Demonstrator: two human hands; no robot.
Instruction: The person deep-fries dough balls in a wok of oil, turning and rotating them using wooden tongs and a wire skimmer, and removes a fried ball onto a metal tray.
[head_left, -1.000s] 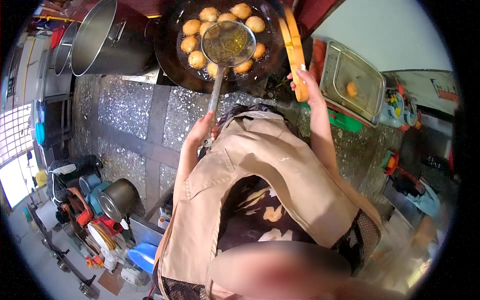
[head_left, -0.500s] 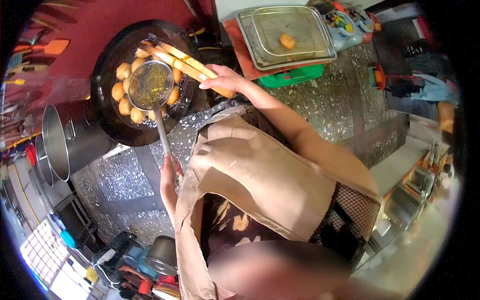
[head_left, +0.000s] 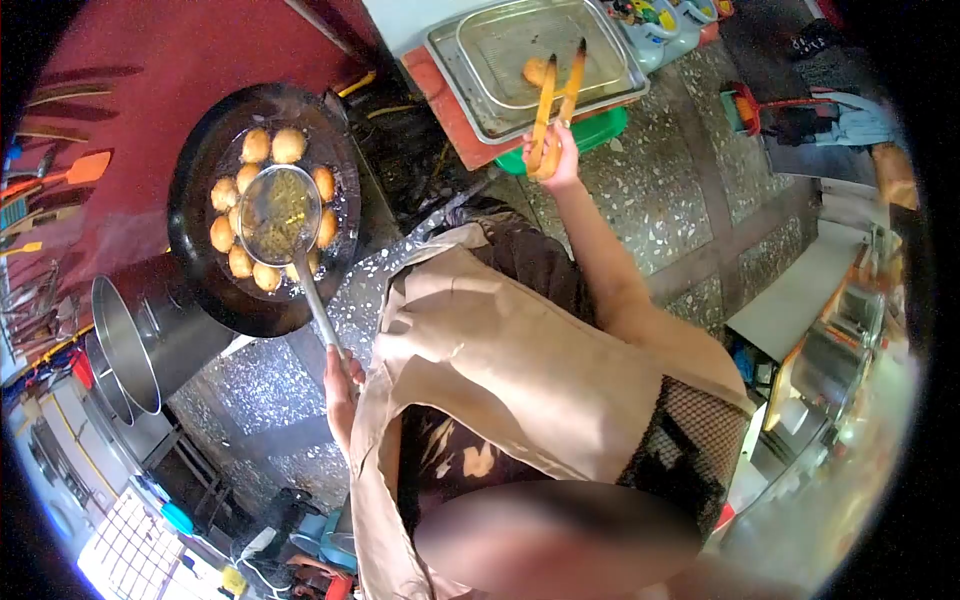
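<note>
My left hand point(head_left: 343, 378) grips the metal handle of a round mesh skimmer point(head_left: 280, 215). The skimmer's mesh, with wet-looking shine, sits over a dark wok point(head_left: 190, 235) where several golden-brown fried balls point(head_left: 289, 146) lie in bubbling oil. Out to the right, my right hand point(head_left: 556, 155) is closed around wooden tongs point(head_left: 542, 120). Their dark tips are spread apart above a metal tray point(head_left: 487, 118), with nothing visible between them. One fried piece point(head_left: 535, 72) rests in the tray, partly overlapped by one tong arm.
The tray stands on a reddish board point(head_left: 437, 100), beside a green basin point(head_left: 605, 130). Tall metal pots point(head_left: 125, 345) stand left of the wok. Utensils, including an orange spatula point(head_left: 88, 168), hang along the red wall. Condiment containers point(head_left: 660, 40) sit behind the tray.
My right hand has swung right with the tongs, from above the wok to the tray, and the tongs' tips are now wider apart. My left hand still holds the skimmer over the wok.
</note>
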